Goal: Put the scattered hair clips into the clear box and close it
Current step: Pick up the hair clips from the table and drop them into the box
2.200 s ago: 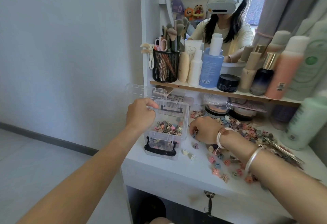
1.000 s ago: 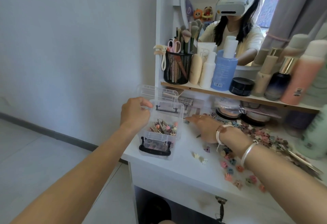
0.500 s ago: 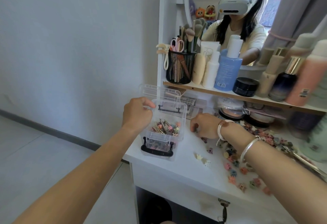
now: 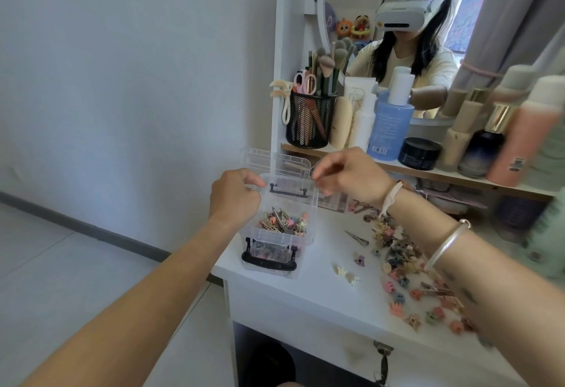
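The clear box [image 4: 276,253] stands at the left end of the white desk [image 4: 318,292], with its lid [image 4: 275,162] tipped open at the back and black latches on its front and back walls. A heap of hair clips [image 4: 284,221] lies inside it. My left hand [image 4: 235,195] grips the box's left rim. Over the far right corner of the box hovers my right hand [image 4: 351,177], fingers pinched together around small clips that they mostly hide. More scattered hair clips [image 4: 397,260], pastel claws and metal slides, lie on the desk right of the box, partly under my right forearm.
A shelf just behind the box carries a black mesh cup [image 4: 308,124] of brushes and scissors, a blue bottle [image 4: 389,124], a black jar [image 4: 420,153] and several tall bottles. A round mirror hangs above. The desk's left edge drops to the floor beside the box.
My right hand has lifted off the scattered clips on the desk and moved up and left to the box's far right corner. My left hand has stayed on the box's rim.
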Demonstrator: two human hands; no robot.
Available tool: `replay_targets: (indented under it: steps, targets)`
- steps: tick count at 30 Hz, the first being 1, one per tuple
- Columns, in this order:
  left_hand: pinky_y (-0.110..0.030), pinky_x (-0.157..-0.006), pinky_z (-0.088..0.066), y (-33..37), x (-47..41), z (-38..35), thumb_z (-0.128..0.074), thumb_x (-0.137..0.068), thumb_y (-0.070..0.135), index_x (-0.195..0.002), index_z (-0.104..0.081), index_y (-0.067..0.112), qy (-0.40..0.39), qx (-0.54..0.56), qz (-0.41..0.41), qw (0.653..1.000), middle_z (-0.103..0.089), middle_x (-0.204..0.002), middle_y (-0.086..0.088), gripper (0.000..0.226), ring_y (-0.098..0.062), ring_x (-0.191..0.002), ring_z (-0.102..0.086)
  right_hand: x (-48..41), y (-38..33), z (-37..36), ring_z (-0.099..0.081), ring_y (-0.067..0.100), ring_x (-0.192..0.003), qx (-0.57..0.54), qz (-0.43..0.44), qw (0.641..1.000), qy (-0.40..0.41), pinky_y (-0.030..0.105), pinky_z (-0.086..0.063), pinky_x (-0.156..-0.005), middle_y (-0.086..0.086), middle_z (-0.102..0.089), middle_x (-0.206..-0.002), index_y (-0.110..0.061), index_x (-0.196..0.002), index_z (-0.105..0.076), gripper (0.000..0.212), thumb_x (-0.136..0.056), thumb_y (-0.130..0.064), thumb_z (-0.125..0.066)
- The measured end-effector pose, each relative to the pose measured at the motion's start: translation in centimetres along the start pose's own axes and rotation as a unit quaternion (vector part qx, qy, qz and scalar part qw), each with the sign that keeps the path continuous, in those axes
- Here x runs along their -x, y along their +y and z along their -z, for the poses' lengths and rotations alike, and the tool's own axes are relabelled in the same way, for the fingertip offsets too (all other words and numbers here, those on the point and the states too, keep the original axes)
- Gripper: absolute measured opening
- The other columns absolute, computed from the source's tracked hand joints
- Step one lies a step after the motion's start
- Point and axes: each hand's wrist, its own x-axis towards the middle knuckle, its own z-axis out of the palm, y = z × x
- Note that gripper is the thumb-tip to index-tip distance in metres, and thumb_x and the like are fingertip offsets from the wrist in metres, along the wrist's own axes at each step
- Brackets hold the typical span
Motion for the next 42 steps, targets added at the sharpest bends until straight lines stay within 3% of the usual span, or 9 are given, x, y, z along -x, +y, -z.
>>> replay_targets:
  steps: [3, 8, 14, 18, 21, 26, 32, 38, 42]
  targets:
    - [-0.030, -0.083, -0.047, -0.2, -0.2, 0.2, -0.046, -0.081, -0.008, -0.093, -0.066, 0.010, 0.007, -0.001, 0.001, 1.000, -0.063, -0.117, -0.011, 0.030, -0.028, -0.100, -0.061, -0.4, -2.0, -1.4, -0.056, -0.001, -0.053, -0.008, 0.021, 0.997, -0.073, 0.010, -0.049, -0.063, -0.007, -0.064, -0.062, -0.008, -0.085, -0.071, 0.008, -0.081, -0.004, -0.065]
    - [-0.026, -0.075, -0.045, -0.8, -0.7, 0.8, -0.045, -0.081, -0.010, -0.091, -0.065, 0.012, 0.014, 0.008, 0.014, 1.000, -0.062, -0.117, -0.009, 0.031, -0.021, -0.092, -0.057, -1.6, 0.7, -1.7, -0.056, 0.000, -0.061, 0.047, -0.018, 0.998, 0.021, 0.019, -0.046, -0.069, -0.004, -0.064, -0.077, -0.020, -0.080, -0.067, 0.011, -0.086, -0.014, -0.060]
    - [-0.026, -0.078, -0.045, -1.1, -1.0, 0.8, -0.045, -0.081, -0.011, -0.089, -0.064, 0.013, 0.014, 0.010, 0.015, 1.000, -0.063, -0.117, -0.008, 0.032, -0.023, -0.097, -0.060, -1.9, 4.4, -4.5, -0.060, 0.020, -0.105, 0.250, -0.040, 0.967, -0.027, 0.032, -0.048, -0.091, 0.003, -0.069, -0.107, -0.016, -0.108, -0.061, 0.027, -0.086, -0.006, -0.048]
    - [-0.028, -0.078, -0.046, -1.1, -0.9, 0.8, -0.045, -0.082, -0.010, -0.087, -0.063, 0.015, 0.011, 0.007, 0.010, 1.000, -0.063, -0.117, -0.009, 0.031, -0.028, -0.102, -0.061, -1.8, 4.6, -6.0, -0.058, 0.028, -0.091, 0.350, -0.039, 0.934, -0.066, 0.034, -0.047, -0.074, 0.004, -0.062, -0.095, -0.022, -0.084, -0.056, 0.015, -0.088, -0.011, -0.047]
    - [-0.029, -0.078, -0.047, -1.0, -0.8, 0.9, -0.045, -0.082, -0.010, -0.087, -0.062, 0.015, 0.010, 0.003, 0.008, 1.000, -0.063, -0.117, -0.009, 0.030, -0.030, -0.102, -0.061, -1.6, 4.4, -6.4, -0.048, 0.024, -0.077, 0.374, -0.040, 0.923, -0.074, 0.030, -0.036, -0.065, 0.001, -0.051, -0.077, -0.025, -0.058, -0.037, 0.035, -0.088, -0.008, -0.044]
    - [-0.025, -0.082, -0.043, -0.8, -0.6, 0.7, -0.046, -0.083, -0.008, -0.092, -0.066, 0.011, -0.005, 0.008, -0.001, 1.000, -0.063, -0.116, -0.007, 0.030, -0.015, -0.089, -0.053, -0.9, 4.4, -2.2, -0.060, 0.022, -0.102, 0.323, -0.065, 0.942, -0.061, 0.031, -0.046, -0.090, 0.005, -0.067, -0.109, -0.011, -0.099, -0.066, 0.018, -0.089, -0.020, -0.054]
    - [-0.031, -0.091, -0.046, 0.3, 0.1, -1.1, -0.046, -0.084, -0.007, -0.086, -0.064, 0.014, -0.034, 0.016, -0.012, 0.999, -0.064, -0.116, -0.009, 0.028, -0.028, -0.102, -0.062, 2.0, 5.4, 0.0, -0.062, 0.022, -0.089, 0.382, -0.133, 0.903, -0.144, 0.025, -0.044, -0.073, 0.007, -0.069, -0.097, -0.004, -0.095, -0.070, 0.024, -0.085, -0.023, -0.059]
    - [-0.030, -0.090, -0.047, 1.3, 1.0, -2.3, -0.047, -0.083, -0.008, -0.089, -0.065, 0.011, -0.048, 0.016, -0.019, 0.999, -0.064, -0.115, -0.010, 0.027, -0.029, -0.100, -0.063, 2.3, 5.9, -1.4, -0.063, 0.024, -0.099, 0.390, -0.112, 0.907, -0.113, 0.027, -0.050, -0.081, 0.012, -0.068, -0.107, -0.003, -0.098, -0.069, 0.023, -0.084, -0.004, -0.051]
    - [-0.032, -0.090, -0.047, 1.5, 1.3, -2.5, -0.047, -0.083, -0.007, -0.085, -0.063, 0.015, -0.046, 0.015, -0.015, 0.999, -0.064, -0.116, -0.011, 0.028, -0.030, -0.103, -0.063, 1.8, 3.6, 1.7, -0.062, 0.018, -0.085, 0.248, -0.076, 0.963, 0.077, 0.027, -0.049, -0.084, 0.005, -0.069, -0.091, -0.009, -0.091, -0.070, 0.016, -0.083, -0.004, -0.057]
